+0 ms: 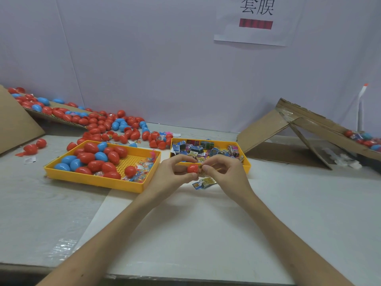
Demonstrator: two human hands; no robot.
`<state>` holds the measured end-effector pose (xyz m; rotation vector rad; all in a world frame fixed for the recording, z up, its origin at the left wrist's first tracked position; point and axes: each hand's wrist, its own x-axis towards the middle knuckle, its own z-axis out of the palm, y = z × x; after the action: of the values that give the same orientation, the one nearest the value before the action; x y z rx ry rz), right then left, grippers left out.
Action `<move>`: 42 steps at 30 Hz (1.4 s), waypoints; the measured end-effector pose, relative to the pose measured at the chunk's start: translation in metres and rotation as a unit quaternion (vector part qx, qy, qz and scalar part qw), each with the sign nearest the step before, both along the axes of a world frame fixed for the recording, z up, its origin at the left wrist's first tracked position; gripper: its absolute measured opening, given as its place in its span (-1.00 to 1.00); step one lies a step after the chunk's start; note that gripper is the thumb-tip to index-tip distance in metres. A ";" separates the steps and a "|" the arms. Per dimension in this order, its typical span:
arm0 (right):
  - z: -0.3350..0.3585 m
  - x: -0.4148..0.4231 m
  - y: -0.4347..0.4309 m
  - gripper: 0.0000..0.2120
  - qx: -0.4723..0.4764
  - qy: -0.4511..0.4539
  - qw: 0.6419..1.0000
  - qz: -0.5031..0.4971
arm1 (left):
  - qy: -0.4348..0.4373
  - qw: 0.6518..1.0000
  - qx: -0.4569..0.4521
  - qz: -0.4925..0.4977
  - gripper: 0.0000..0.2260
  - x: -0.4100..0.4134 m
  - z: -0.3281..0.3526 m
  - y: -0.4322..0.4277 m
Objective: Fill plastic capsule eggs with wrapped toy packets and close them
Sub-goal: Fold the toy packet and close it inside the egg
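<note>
l hand (175,172) grips red egg (192,168) above the worktop (206,223), open end toward r hand (224,172), which pinches a packet (201,172) at the mouth. prob stuffing step, egg not closed yet. spare packet (204,182) lies just below. egg tray (92,179) at l and packet tray (247,167) behind hands, both in easy reach. white surface, cardboard (268,129) at r, paper sign (255,19) on pale wall.

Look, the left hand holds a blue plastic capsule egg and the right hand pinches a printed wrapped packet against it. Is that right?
Not quite. The head view shows the plastic capsule egg in the left hand is red, not blue. The right hand does pinch a printed wrapped packet against it.
</note>
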<state>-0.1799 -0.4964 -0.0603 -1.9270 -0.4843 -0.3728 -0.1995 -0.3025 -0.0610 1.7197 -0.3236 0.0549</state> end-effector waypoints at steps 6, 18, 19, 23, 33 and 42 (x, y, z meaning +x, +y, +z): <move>-0.003 0.000 0.001 -0.89 -0.028 -0.046 0.999 -0.006 | -0.018 0.997 0.069 0.035 -0.72 0.002 -0.003 0.000; -0.005 -0.001 0.003 -0.96 -0.043 -0.048 0.998 0.005 | -0.044 0.992 0.108 0.044 -0.73 0.003 -0.006 0.001; -0.006 -0.001 0.003 -0.96 -0.043 -0.046 0.998 0.004 | -0.046 0.992 0.110 0.045 -0.73 0.003 -0.007 0.001; -0.006 0.000 0.003 -0.89 -0.039 -0.039 0.998 -0.002 | -0.052 0.991 0.115 0.041 -0.73 0.004 -0.007 0.001; -0.006 -0.001 0.004 -0.75 -0.001 -0.048 0.999 0.002 | 0.001 1.000 0.003 0.002 -0.76 0.005 -0.004 0.003; -0.002 0.000 0.004 -0.74 0.056 0.039 0.996 0.061 | 0.112 0.976 -0.164 -0.086 -0.62 0.006 0.001 0.007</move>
<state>-0.1800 -0.4924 -0.0621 -1.7870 -0.5154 -0.2396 -0.1939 -0.2956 -0.0600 1.3499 -0.2781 -0.2013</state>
